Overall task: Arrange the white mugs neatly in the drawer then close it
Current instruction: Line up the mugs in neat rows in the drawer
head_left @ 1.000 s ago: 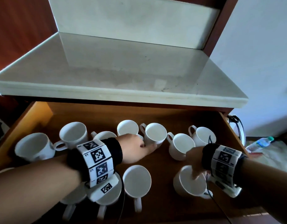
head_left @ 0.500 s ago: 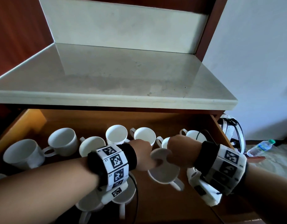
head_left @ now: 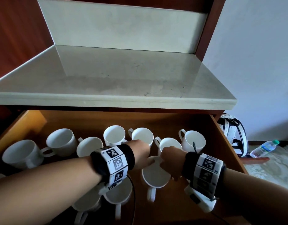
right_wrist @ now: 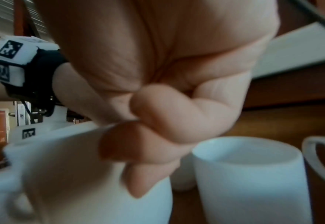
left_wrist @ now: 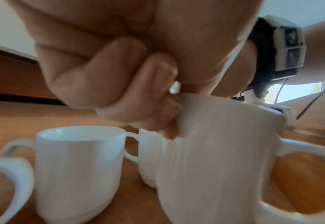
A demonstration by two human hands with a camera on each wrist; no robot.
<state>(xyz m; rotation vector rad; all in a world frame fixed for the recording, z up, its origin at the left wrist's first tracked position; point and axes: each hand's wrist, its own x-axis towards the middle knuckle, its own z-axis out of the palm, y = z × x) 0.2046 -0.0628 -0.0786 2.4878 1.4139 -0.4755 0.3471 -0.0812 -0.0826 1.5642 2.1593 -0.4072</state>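
Several white mugs stand in the open wooden drawer (head_left: pixel 227 143). Both hands hold one white mug (head_left: pixel 156 176) in the drawer's middle, just in front of the back row, its handle pointing toward me. My left hand (head_left: pixel 140 153) pinches its left rim with curled fingers (left_wrist: pixel 163 97); the mug (left_wrist: pixel 215 159) looks blurred there. My right hand (head_left: pixel 168 158) grips the right rim, with fingers (right_wrist: pixel 138 151) curled over the edge of the mug (right_wrist: pixel 71 174). Whether the mug rests on the drawer floor I cannot tell.
The back row holds upright mugs (head_left: pixel 114 135) (head_left: pixel 142 137) (head_left: pixel 194 140), with more at the left (head_left: pixel 61 142) (head_left: pixel 21 153). Two mugs (head_left: pixel 119 194) sit under my left forearm. A marble countertop (head_left: pixel 107 78) overhangs the drawer. A water bottle (head_left: pixel 263 148) lies on the floor at the right.
My right hand brought the mug from the drawer's front right to the middle. My left hand left a back-row mug and took hold of this mug's rim.
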